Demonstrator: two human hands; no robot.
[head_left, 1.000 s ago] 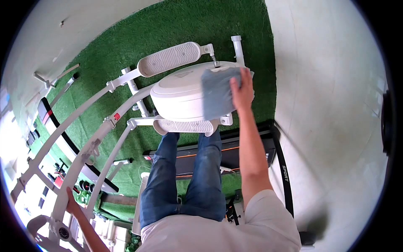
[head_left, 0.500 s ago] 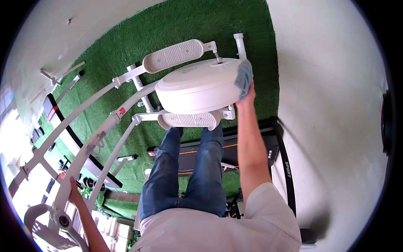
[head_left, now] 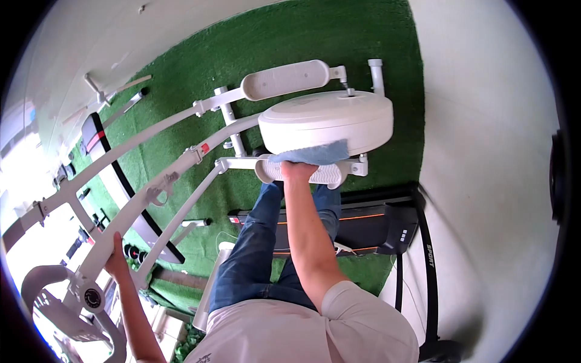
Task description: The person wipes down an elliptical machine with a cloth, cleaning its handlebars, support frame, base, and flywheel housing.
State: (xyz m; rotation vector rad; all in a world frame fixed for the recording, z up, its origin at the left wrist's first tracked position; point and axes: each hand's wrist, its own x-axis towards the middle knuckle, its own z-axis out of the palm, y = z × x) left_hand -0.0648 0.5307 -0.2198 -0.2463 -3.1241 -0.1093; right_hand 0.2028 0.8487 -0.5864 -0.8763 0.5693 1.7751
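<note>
A white elliptical trainer (head_left: 369, 121) stands in front of me, its rounded flywheel housing nearest my right side. My right hand (head_left: 298, 170) is closed on a grey-blue cloth (head_left: 321, 152), which lies against the lower side of the housing, just over the near foot pedal (head_left: 330, 174). The far foot pedal (head_left: 285, 80) sits beyond the housing. At the left, my left hand (head_left: 117, 260) is wrapped round the trainer's white upright post (head_left: 130, 218), above a round dial (head_left: 92, 297) and the grey handle (head_left: 45, 275). Its fingers are partly hidden behind the post.
Green artificial turf (head_left: 339, 36) covers the floor under the trainer, bordered by pale flooring (head_left: 478, 121). A black folded treadmill (head_left: 369, 227) lies behind my legs, with its SPORT-marked rail (head_left: 429, 254) to the right. A black-edged bench-like board (head_left: 115, 175) is at the left.
My right hand and the cloth have moved left from the housing's right end to its lower side. The view has shifted, so the trainer appears farther right. My left hand stays on the post.
</note>
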